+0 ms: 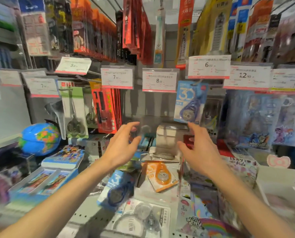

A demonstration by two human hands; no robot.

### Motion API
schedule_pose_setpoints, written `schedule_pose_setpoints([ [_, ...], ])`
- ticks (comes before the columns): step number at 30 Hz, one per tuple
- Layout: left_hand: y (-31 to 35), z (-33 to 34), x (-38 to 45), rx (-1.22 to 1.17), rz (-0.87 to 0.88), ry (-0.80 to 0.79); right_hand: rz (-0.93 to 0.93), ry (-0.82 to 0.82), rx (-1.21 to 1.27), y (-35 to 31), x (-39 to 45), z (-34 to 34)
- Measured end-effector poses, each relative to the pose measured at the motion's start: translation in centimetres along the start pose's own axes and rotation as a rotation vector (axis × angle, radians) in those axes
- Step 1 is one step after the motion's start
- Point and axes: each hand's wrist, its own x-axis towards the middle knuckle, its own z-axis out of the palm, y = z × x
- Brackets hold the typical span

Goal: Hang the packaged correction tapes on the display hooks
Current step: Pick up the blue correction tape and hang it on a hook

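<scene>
Down on the shelf (84,219), a blue correction tape pack (116,191) and an orange pack (161,176) lie flat, waiting. Above them the left hand (121,146) and right hand (197,150) hover, both spread and empty. Best bet: pinch one pack near its top hole, keep it upright. Beyond, one blue pack (189,102) already hangs on its hook, below the 6.00 price tag (209,67).
</scene>
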Motion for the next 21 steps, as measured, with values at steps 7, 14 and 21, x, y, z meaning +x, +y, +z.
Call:
schedule_pose_setpoints([
  [7,-10.4,-3.8,-2.4,0.048,-0.163,-0.196,-0.049,-0.160,-0.131,-6.9,-0.4,8.2],
  [14,-16.3,-3.2,-5.4,-0.003,-0.248,-0.524,0.121,-0.540,-0.241,-8.8,-1.6,16.7],
  [21,-16.7,-2.6,-6.5,0.041,-0.177,-0.607,0.213,-0.699,-0.326,-8.8,-3.7,19.8],
])
